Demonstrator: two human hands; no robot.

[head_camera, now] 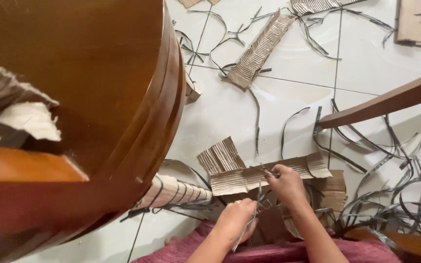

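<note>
Round wooden table (74,58) overhangs white tiles (230,112); both hands (288,185) pinch dark strips (261,187).

Soft, even daylight is filling the scene, and the white tiled floor (230,112) is reading bright without burning out. A pale sheen is running along the curved rim of the round wooden table (169,87), while its underside toward the lower left is sinking into dark shadow. Shadows under the cardboard scraps are staying faint. The torn paper (20,117) at the left edge is looking soft, and both hands are slightly blurred.
</note>
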